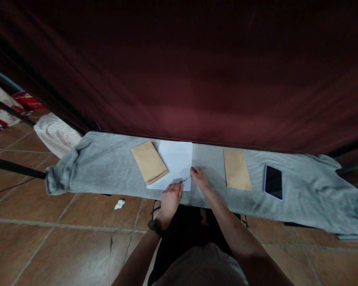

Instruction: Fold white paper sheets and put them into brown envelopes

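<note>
A sheet of white paper [178,159] lies on the grey cloth. Over its lower edge is my left hand [170,197], fingers curled and closed, with a dark band on the wrist. My right hand [199,176] is closed in a pinch at the paper's right edge. Between the fingertips of both hands runs a slim pen-like stick [186,180], small and blurred, with a dark reddish bit near the left fingers. Brown envelopes [149,161], seemingly stacked, overlap the paper's left side. Another brown envelope [237,169] lies right of my right hand.
A phone [273,182] with a purple edge lies at the right on the grey cloth [107,167] covering a long narrow bench. A dark red curtain [179,79] rises behind it. Crumpled white tissue [119,204] is on the tiled floor; striped fabric [57,133] hangs at left.
</note>
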Available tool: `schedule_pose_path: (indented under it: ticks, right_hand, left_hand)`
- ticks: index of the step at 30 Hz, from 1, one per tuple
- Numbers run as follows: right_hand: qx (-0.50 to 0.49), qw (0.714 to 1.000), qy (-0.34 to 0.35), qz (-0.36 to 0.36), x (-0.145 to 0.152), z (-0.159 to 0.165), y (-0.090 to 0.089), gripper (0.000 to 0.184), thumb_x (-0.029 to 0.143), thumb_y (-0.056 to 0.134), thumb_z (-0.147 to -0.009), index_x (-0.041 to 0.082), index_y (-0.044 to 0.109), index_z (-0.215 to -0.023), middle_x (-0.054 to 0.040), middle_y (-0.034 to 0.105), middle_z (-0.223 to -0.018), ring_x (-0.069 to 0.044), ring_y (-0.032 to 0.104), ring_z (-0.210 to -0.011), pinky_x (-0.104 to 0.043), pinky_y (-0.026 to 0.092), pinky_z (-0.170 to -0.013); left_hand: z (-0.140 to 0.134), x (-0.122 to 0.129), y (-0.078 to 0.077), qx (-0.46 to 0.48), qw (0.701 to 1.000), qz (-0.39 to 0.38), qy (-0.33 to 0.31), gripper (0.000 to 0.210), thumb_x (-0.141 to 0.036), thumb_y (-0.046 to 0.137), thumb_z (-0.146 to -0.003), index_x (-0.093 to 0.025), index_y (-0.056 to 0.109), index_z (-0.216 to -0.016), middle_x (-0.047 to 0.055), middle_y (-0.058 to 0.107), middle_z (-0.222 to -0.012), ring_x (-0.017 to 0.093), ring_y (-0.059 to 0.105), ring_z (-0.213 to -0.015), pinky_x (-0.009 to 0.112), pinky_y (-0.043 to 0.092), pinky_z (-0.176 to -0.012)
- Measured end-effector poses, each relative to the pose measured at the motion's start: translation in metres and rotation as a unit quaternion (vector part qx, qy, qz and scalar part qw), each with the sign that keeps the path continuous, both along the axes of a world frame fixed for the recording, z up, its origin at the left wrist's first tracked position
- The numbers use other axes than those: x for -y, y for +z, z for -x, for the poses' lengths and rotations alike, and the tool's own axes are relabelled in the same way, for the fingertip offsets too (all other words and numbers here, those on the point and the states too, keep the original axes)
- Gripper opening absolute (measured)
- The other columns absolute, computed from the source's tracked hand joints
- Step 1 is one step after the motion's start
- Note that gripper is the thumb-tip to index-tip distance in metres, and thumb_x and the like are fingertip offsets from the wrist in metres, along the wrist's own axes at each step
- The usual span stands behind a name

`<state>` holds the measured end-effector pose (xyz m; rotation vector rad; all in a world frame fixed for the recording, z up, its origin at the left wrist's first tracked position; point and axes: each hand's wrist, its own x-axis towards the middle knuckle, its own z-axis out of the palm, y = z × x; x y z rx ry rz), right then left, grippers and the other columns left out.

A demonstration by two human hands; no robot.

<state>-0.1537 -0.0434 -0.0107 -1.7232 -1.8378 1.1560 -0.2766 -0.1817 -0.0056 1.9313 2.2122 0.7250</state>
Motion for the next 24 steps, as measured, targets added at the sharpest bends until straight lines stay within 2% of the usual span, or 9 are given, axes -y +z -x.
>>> schedule_pose_path:
  ticks: [3,7,14,18,22,24]
  right_hand:
    - [-0.025,1.0,0.0,0.011,0.001,0.0,-0.002,0.028,0.035,0.047,-0.095,0.019,0.068,-0.086,-0.0005,0.071,-0.073,-0.014,0.064,-0.063,-0.022,0.048,-0.061]
    - [-0.046,0.999,-0.01,0.018,0.0,0.003,-0.002,0.023,0.035,0.051,-0.093,0.018,0.068,-0.092,0.0,0.071,-0.075,-0.012,0.063,-0.061,-0.021,0.048,-0.06]
    - [-0.072,0.997,-0.021,0.037,0.003,0.012,-0.006,0.024,0.034,0.051,-0.092,0.018,0.065,-0.104,0.0001,0.07,-0.081,-0.012,0.064,-0.061,-0.019,0.047,-0.055]
    - [-0.084,0.995,-0.031,0.038,0.004,0.01,-0.007,0.03,0.038,0.047,-0.095,0.02,0.061,-0.114,-0.0001,0.07,-0.086,-0.013,0.066,-0.067,-0.022,0.051,-0.062]
    - [-0.097,0.994,-0.047,0.012,0.002,0.003,-0.002,0.03,0.04,0.046,-0.096,0.022,0.062,-0.112,-0.0056,0.071,-0.104,-0.018,0.067,-0.095,-0.027,0.053,-0.081]
    - [-0.11,0.993,-0.041,0.011,0.001,0.001,0.001,0.032,0.044,0.044,-0.096,0.021,0.065,-0.104,-0.0066,0.072,-0.101,-0.019,0.068,-0.095,-0.027,0.053,-0.081]
  left_hand:
    - [0.003,-0.005,0.0,0.074,0.996,-0.019,0.05,0.024,-0.025,0.047,-0.099,-0.018,0.07,-0.1,0.01,0.075,-0.094,0.024,0.071,-0.085,0.035,0.055,-0.078]
    - [0.009,-0.006,-0.002,0.204,0.976,-0.047,0.067,0.02,-0.026,0.053,-0.093,-0.018,0.071,-0.09,0.006,0.075,-0.085,0.019,0.069,-0.073,0.031,0.053,-0.072]
    - [0.011,-0.009,-0.014,0.405,0.906,-0.079,0.097,0.016,-0.035,0.067,-0.078,-0.02,0.068,-0.074,0.001,0.068,-0.07,0.017,0.062,-0.067,0.027,0.049,-0.065]
    - [0.017,-0.012,-0.013,0.432,0.891,-0.084,0.107,0.026,-0.043,0.069,-0.078,-0.019,0.064,-0.069,-0.002,0.061,-0.061,0.014,0.055,-0.057,0.026,0.045,-0.058]
    - [0.02,-0.011,0.002,0.436,0.887,-0.097,0.118,0.025,-0.042,0.069,-0.081,-0.019,0.065,-0.073,-0.002,0.061,-0.064,0.014,0.057,-0.06,0.025,0.046,-0.062]
    - [0.015,-0.01,0.012,0.414,0.899,-0.097,0.101,0.021,-0.038,0.068,-0.084,-0.019,0.067,-0.076,-0.001,0.066,-0.071,0.015,0.061,-0.066,0.026,0.049,-0.066]
